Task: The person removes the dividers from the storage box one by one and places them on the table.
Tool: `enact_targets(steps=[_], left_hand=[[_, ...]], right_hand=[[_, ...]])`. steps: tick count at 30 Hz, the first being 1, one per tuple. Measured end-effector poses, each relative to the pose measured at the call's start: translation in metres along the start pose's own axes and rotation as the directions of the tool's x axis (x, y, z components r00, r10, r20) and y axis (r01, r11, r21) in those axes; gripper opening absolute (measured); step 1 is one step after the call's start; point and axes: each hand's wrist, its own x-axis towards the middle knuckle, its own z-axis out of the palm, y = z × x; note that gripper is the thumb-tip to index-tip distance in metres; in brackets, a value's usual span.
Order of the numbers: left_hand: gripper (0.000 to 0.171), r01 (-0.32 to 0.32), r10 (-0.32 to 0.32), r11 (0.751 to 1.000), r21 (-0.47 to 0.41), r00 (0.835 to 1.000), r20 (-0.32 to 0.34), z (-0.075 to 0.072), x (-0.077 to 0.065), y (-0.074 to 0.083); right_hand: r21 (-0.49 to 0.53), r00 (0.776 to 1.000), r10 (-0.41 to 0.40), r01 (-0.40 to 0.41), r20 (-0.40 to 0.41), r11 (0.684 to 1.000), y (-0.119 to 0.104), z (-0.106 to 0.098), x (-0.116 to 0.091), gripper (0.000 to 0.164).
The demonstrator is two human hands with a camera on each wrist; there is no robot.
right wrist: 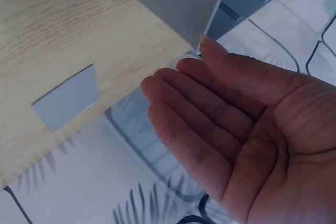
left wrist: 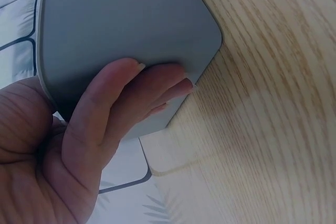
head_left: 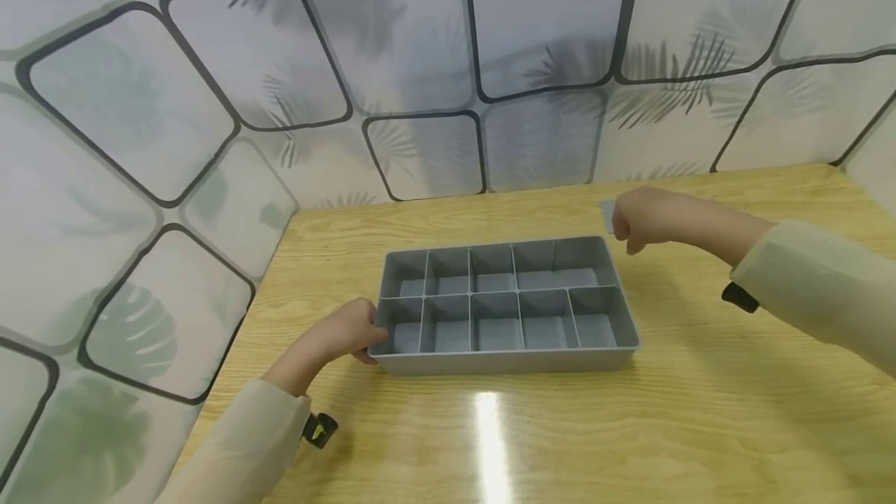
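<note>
A grey plastic organizer box (head_left: 504, 362) with two rows of compartments sits on the table; its back right compartment is wider than the others. My left hand (head_left: 353, 330) grips the box's left end. In the left wrist view, the fingers (left wrist: 105, 93) lie along the outside wall (left wrist: 131, 19) while the thumb goes over the rim. Past the back right corner of the box, my right hand (head_left: 651, 216) hovers, its palm bare and fingers relaxed in the right wrist view. Close to it, a small flat grey plate (right wrist: 68, 98) lies on the table, partly covered by the hand in the head view.
The wooden table (head_left: 560, 434) ends against a patterned wall covering (head_left: 420, 37) at the back and left. A dark wrist strap piece shows below each pale sleeve (head_left: 238, 442). A bright light reflection runs along the table in front of the box.
</note>
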Motion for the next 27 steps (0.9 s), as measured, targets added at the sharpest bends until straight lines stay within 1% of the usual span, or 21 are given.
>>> enact_targets(steps=[1, 2, 4, 6, 7, 10, 11, 13, 16, 18, 20, 22, 23, 25, 27], left_hand=[[0.009, -0.001, 0.001, 1.000, -0.001, 1.000, 0.000, 0.000, 0.000, 0.000], [0.009, 0.000, 0.000, 1.000, -0.001, 1.000, -0.001, 0.000, 0.000, 0.000], [0.009, 0.003, -0.003, 1.000, 0.002, 1.000, -0.003, -0.001, 0.001, 0.001], [0.009, 0.006, -0.006, 1.000, 0.006, 1.000, -0.004, -0.002, 0.001, 0.002], [0.009, 0.007, -0.007, 1.000, 0.008, 1.000, -0.004, -0.002, 0.001, 0.002], [0.009, 0.015, -0.015, 1.000, 0.010, 1.000, -0.001, -0.001, 0.002, 0.003], [0.009, 0.015, -0.015, 1.000, 0.011, 1.000, 0.000, -0.001, 0.002, 0.003], [0.009, 0.016, -0.016, 1.000, 0.007, 1.000, 0.000, -0.001, 0.002, 0.003], [0.008, 0.007, -0.007, 1.000, 0.002, 1.000, 0.001, 0.000, 0.002, 0.003], [0.008, 0.003, -0.003, 1.000, -0.001, 1.000, 0.000, 0.000, 0.002, 0.003], [0.008, 0.005, -0.005, 1.000, -0.003, 1.000, -0.001, 0.000, 0.001, 0.003], [0.008, 0.010, -0.010, 1.000, -0.004, 1.000, -0.003, 0.000, 0.000, 0.004], [0.008, 0.013, -0.013, 1.000, -0.003, 1.000, -0.005, 0.000, 0.000, 0.004], [0.008, 0.011, -0.011, 1.000, 0.003, 1.000, -0.004, -0.001, -0.002, 0.005], [0.009, 0.009, -0.009, 1.000, 0.007, 1.000, -0.004, -0.001, -0.003, 0.005]], right_hand=[[0.007, 1.000, -0.014, 0.014, -0.006, 1.000, -0.003, 0.000, -0.001, 0.042], [0.012, 1.000, -0.023, 0.023, -0.009, 1.000, -0.006, 0.000, -0.002, 0.048], [0.017, 0.999, -0.044, 0.044, -0.014, 0.999, -0.012, 0.000, -0.005, 0.052], [-0.003, 0.998, -0.062, 0.061, -0.026, 0.998, -0.017, 0.000, -0.007, 0.048], [-0.019, 0.997, -0.074, 0.074, -0.029, 0.997, -0.020, 0.001, -0.008, 0.042], [-0.069, 0.992, -0.115, 0.112, -0.046, 0.991, -0.026, 0.003, -0.011, 0.015], [-0.088, 0.990, -0.130, 0.125, -0.053, 0.988, -0.028, 0.004, -0.012, 0.010], [-0.103, 0.987, -0.147, 0.141, -0.058, 0.985, -0.032, 0.007, -0.015, 0.010], [-0.111, 0.986, -0.150, 0.142, -0.066, 0.984, -0.039, 0.010, -0.018, 0.020], [-0.110, 0.987, -0.149, 0.141, -0.063, 0.984, -0.045, 0.011, -0.019, 0.022], [-0.111, 0.984, -0.171, 0.166, -0.043, 0.980, -0.050, 0.011, -0.021, 0.016], [-0.101, 0.978, -0.209, 0.208, 0.008, 0.973, -0.056, 0.011, -0.021, 0.009], [-0.098, 0.972, -0.234, 0.236, 0.036, 0.967, -0.058, 0.011, -0.021, 0.012], [-0.099, 0.950, -0.303, 0.310, 0.082, 0.946, -0.062, 0.011, -0.020, 0.022], [-0.107, 0.928, -0.354, 0.367, 0.118, 0.924, -0.065, 0.011, -0.020, 0.022]])
